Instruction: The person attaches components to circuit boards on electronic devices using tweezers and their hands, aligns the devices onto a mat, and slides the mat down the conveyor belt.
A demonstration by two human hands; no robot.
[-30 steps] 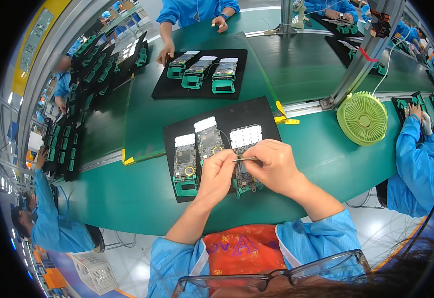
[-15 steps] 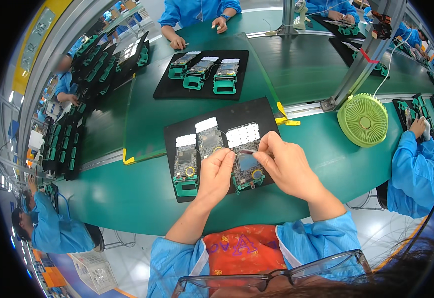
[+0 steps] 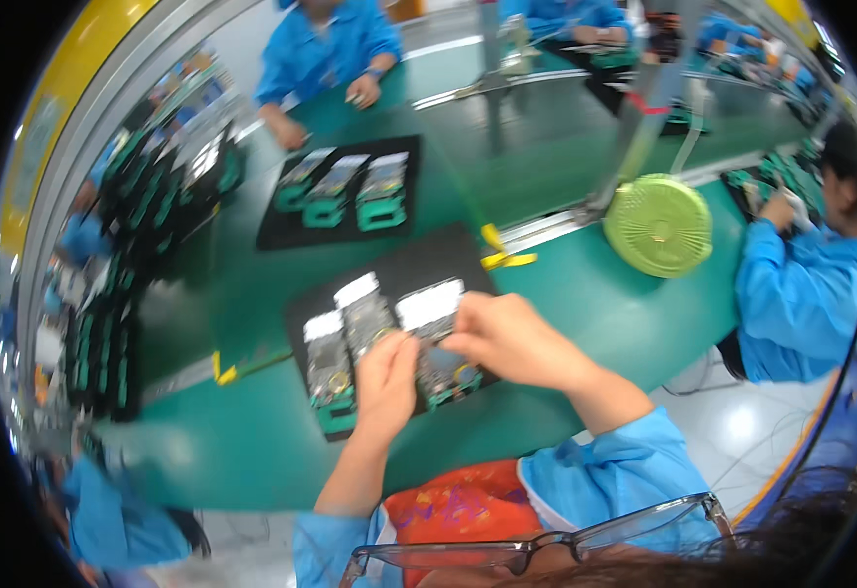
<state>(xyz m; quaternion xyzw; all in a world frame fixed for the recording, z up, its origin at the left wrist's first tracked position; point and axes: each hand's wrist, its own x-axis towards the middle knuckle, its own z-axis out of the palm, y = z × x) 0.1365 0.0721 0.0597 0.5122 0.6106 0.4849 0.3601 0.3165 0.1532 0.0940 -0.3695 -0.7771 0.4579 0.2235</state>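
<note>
My left hand (image 3: 386, 387) is over the middle of a black mat (image 3: 463, 250), fingers pinched together. My right hand (image 3: 517, 341) is closed too, its fingertips just above the right-hand circuit board (image 3: 448, 384). What either pinch holds is blurred and too small to make out. Three circuit boards with white panels on their far ends lie on the mat. The left board (image 3: 328, 363) has a green frame (image 3: 338, 419) at its near end. My left hand partly covers the middle board (image 3: 362, 316). A white panel (image 3: 430, 308) lies beside my right fingers.
Beyond my mat, a second black mat (image 3: 277, 233) carries three boards in green frames. A green fan (image 3: 658, 227) stands at right beside a metal post (image 3: 634, 137). Yellow tape (image 3: 497, 253) marks the table. Co-workers in blue sit across, left and right (image 3: 791, 284).
The whole view has swung, so the table and mats sit further left and lower. My right hand has drawn slightly away from my left; the thin dark piece between them no longer shows clearly.
</note>
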